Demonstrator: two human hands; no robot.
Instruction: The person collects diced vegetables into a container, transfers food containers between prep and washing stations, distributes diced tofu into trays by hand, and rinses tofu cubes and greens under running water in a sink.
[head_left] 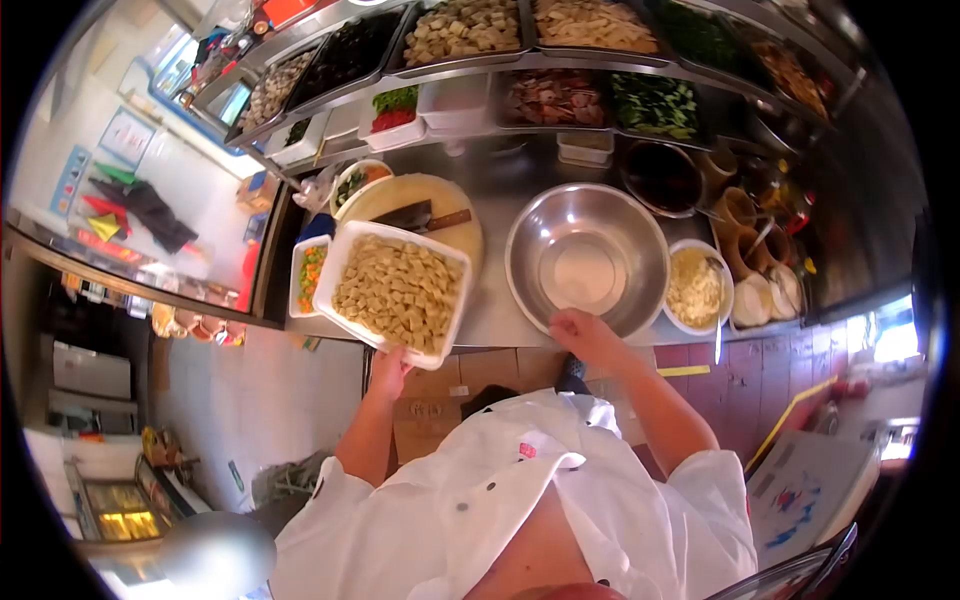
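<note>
The left hand (391,372) is grasping the near edge of a white rectangular plastic tub (347,232), its fingers closing on the rim. The tub is containing pale beige cubes (395,290) and is projecting past the front edge of the stainless-steel worktop (498,318), towards its left end. Behind it, a cleaver with a dark blade and brown handle (410,214) is lying on a round pale chopping board (440,190). The right hand (580,332) is touching the near rim of a wide round stainless-steel bowl (535,230) at the worktop's front edge; whether its fingers are gripping cannot be told. A white bowl of pale yellow food (688,324) is standing just right of the steel one.
</note>
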